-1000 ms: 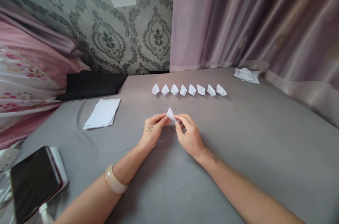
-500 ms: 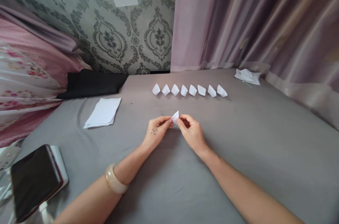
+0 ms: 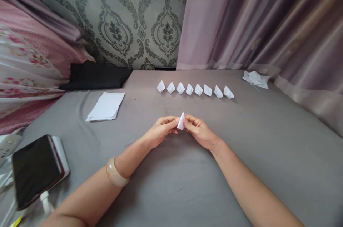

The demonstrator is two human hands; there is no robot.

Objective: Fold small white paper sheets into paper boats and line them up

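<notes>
1. A folded white paper (image 3: 181, 121) is held between the two hands, near the middle of the grey cloth (image 3: 171, 191); whether the cloth is touched by it cannot be told. A narrow, slightly tilted side is shown.
2. Left hand (image 3: 162, 128): grip narrow, closed on the left side of the folded white paper, thumb uppermost.
3. Right hand (image 3: 200, 132): grip narrow as well, the right side pinched with the thumb in front; the rest of the fingers partly hidden.
4. Handling, as judged: very light, dry, little slip expected. Stiffness is likely lent by the layered folds, but the piece could easily be crushed or creased.
5. Hold best taken lightly at the thick folded edges, with fingertips only; tips and open faces are better left unpressed.
6. Beyond the hands, a row of eight folded pieces (image 3: 198, 89) is set out. To the left, a paper stack (image 3: 105, 106) is laid flat.
</notes>
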